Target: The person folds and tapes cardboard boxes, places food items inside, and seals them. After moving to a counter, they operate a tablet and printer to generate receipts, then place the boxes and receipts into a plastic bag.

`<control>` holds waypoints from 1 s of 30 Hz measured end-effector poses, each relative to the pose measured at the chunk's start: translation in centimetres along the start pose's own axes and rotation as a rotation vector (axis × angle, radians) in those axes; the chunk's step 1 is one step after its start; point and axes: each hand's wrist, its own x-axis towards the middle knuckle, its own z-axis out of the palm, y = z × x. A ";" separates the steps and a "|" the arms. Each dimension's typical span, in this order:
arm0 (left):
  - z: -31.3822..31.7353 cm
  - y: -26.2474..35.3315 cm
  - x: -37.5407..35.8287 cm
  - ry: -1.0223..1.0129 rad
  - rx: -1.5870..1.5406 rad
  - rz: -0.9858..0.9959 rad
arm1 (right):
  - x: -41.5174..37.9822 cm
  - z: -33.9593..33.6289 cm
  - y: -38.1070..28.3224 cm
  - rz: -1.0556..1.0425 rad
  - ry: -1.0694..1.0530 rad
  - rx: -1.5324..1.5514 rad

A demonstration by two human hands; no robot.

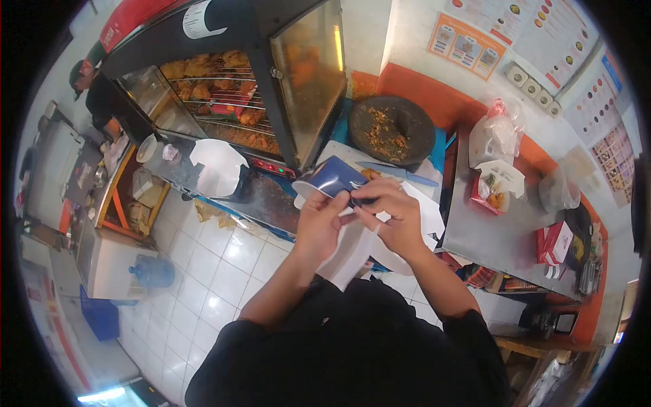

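In front of my chest, both hands work on a blue paper food box [331, 176], its outside dark blue and its inside white. My left hand [319, 227] pinches its lower left edge between thumb and fingers. From the other side my right hand [395, 216] grips the same part, its fingertips close to my left thumb. A white flap [351, 249] hangs down below the hands. Just beyond them lie a knife [401, 176] and a white board [339, 150]. A dark stone mortar [424, 144] with crumbs and a pestle stands behind.
A glass-doored warmer [260, 57] with fried chicken stands ahead, its right door swung out. A white open carton [218, 169] sits before it. On the right steel table [498, 234] are a filled food box [485, 197] and a red box [556, 243]. A person [98, 95] stands far left.
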 end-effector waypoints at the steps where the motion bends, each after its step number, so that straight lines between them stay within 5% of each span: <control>1: -0.1 -0.4 -0.3 -0.012 -0.020 -0.014 | -0.1 0.5 0.3 0.037 0.051 0.019; 4: -1.1 -0.5 -1.1 -0.051 -0.111 -0.060 | -0.2 1.2 0.3 0.163 0.125 0.040; 8: -2.5 2.5 -1.4 0.332 1.450 0.855 | -3.1 4.0 4.2 0.364 0.120 0.340; 11: -8.8 4.0 1.3 -0.120 1.591 0.747 | -4.9 5.8 5.2 0.517 0.020 0.587; 12: -10.6 4.4 2.1 -0.217 1.468 0.500 | -5.3 6.0 5.0 0.605 0.053 0.594; 14: -17.4 3.5 4.7 -0.161 1.578 0.604 | -6.2 5.6 5.7 0.718 0.113 0.461; 18: -34.6 3.8 7.5 0.502 1.789 0.242 | -11.1 -0.4 10.3 0.840 0.363 0.052; 21: -33.1 6.8 5.9 0.846 1.190 -0.134 | -20.6 -5.6 16.8 0.990 0.520 -0.316; 24: -37.6 5.8 7.7 1.012 0.903 0.007 | -30.8 -7.2 21.7 1.122 0.439 -0.581; 27: -32.8 4.5 7.7 1.280 1.366 0.366 | -28.5 -3.5 16.0 1.408 0.522 -0.197; 29: -29.8 1.5 7.7 1.311 1.624 0.736 | -25.8 -1.0 13.4 1.497 0.519 -0.036; 30: -24.8 0.2 7.1 1.044 1.506 0.682 | -27.0 -0.8 14.7 1.510 0.514 0.020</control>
